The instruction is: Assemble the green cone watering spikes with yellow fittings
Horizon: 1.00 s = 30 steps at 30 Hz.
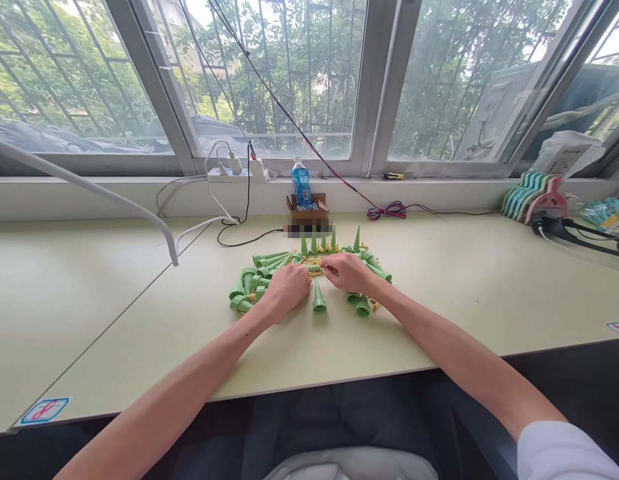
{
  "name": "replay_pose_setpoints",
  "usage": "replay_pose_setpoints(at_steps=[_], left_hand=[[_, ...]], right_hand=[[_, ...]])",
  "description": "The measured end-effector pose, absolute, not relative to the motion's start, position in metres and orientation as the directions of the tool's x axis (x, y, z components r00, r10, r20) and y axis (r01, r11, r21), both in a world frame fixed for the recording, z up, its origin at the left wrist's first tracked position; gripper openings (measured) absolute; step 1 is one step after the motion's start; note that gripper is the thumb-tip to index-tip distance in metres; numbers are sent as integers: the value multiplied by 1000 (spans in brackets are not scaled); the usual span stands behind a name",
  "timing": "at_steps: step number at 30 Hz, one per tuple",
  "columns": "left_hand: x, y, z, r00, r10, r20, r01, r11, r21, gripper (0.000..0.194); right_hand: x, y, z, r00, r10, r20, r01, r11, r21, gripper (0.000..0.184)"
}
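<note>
My left hand [290,288] is closed round a green plastic watering spike [314,268], with one end showing beyond the fingers. Beside it, my right hand [350,272] has its thumb and fingertips pinched together; whatever lies between them is too small to make out. A single green spike [319,300] lies between the hands, its wide open end towards me. More green spikes [246,283] are heaped by my left hand, and others [362,307] lie under and beside my right wrist. Thin yellow pieces [314,262] lie in a pile behind the fingers.
Several spikes [334,239] stand upright in a row behind the hands. Farther back is a small cardboard box [309,212] with a blue bottle [301,183]. A white bent rod [139,207] crosses the left side. Hangers [529,197] and a black headset-like object [574,230] sit far right.
</note>
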<state>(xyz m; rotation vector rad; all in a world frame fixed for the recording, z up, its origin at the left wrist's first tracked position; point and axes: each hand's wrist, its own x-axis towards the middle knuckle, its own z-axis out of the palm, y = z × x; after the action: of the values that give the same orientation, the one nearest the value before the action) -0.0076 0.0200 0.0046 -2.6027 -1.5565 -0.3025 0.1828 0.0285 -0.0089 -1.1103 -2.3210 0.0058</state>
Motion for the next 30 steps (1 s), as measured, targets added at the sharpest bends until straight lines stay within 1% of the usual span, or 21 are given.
replay_pose_setpoints(at_steps=[9, 14, 20, 25, 28, 30], left_hand=[[-9, 20, 2, 483, 841, 244, 861, -506, 41, 21], [-9, 21, 0, 502, 832, 237, 848, -527, 53, 25], [-10, 23, -4, 528, 819, 225, 837, -547, 28, 28], [-11, 27, -8, 530, 810, 253, 834, -551, 18, 26], [-9, 23, -2, 510, 821, 258, 839, -540, 60, 24], [-6, 20, 4, 493, 820, 290, 835, -540, 106, 23]], right_hand=[[182, 29, -9, -501, 719, 481, 708, 660, -250, 17], [182, 29, -10, -508, 710, 488, 710, 666, -229, 17], [182, 29, -10, -511, 699, 501, 706, 673, -220, 19], [183, 30, -10, -456, 703, 546, 673, 674, -305, 19], [186, 24, -7, -398, 716, 573, 642, 664, -383, 20], [189, 19, -4, -364, 720, 592, 626, 659, -417, 20]])
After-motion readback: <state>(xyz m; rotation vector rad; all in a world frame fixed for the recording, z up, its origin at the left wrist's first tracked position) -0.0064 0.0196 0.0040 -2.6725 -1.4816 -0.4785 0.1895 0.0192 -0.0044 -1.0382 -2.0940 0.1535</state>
